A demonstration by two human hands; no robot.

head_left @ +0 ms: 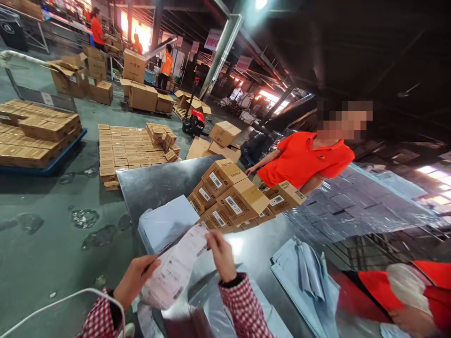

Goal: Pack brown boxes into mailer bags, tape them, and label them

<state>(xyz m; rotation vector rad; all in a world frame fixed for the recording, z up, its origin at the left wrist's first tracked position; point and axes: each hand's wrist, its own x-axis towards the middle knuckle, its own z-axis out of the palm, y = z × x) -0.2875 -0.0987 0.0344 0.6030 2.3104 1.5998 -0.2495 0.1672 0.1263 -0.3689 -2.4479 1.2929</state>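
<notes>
Both of my hands hold a white printed shipping label strip (176, 270) over a metal table (155, 183). My left hand (134, 279) pinches its lower left side. My right hand (221, 256) pinches the upper right end. Under the strip lie grey plastic mailer bags (165, 223). Just beyond them is a pile of small labelled cardboard boxes (239, 199).
A person in an orange shirt (305, 159) stands across the table holding a box (283, 196). Another person's orange sleeve (398, 291) is at the lower right, beside a stack of grey bags (303, 277). Pallets of boxes (123, 148) and a red pallet jack (194, 121) stand on the floor.
</notes>
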